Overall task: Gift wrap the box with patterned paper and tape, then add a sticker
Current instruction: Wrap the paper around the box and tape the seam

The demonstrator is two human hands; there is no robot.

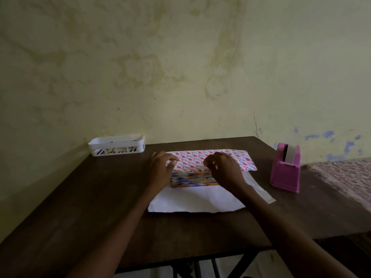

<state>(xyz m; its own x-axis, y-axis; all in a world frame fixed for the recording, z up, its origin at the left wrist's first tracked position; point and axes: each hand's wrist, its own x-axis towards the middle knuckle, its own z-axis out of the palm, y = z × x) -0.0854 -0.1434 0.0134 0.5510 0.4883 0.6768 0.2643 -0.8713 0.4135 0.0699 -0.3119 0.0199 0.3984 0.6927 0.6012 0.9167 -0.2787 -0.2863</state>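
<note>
A stained yellow-green wall (180, 67) fills the upper half of the view, and below it a dark wooden surface (80, 207) runs from that wall toward the camera. On the surface lies the paper (196, 199), white side up on the near part, with its far edge folded over so the heart pattern shows. The box (192, 179), printed in a bright zigzag pattern, sits on the paper between the two hands, its near long side exposed and its top partly covered by the folded flap. The left hand (160, 169) rests at the box's left end, fingers curled onto the flap's edge. The right hand (222, 169) sits at the box's right part, fingers bent and pinching the flap's edge against the box top. The hands are apart, both pressing on paper. To the right, well apart from the paper, stands a pink tape dispenser (285, 169). At the far left corner sits a white basket (116, 145), its contents too dim to tell.
</note>
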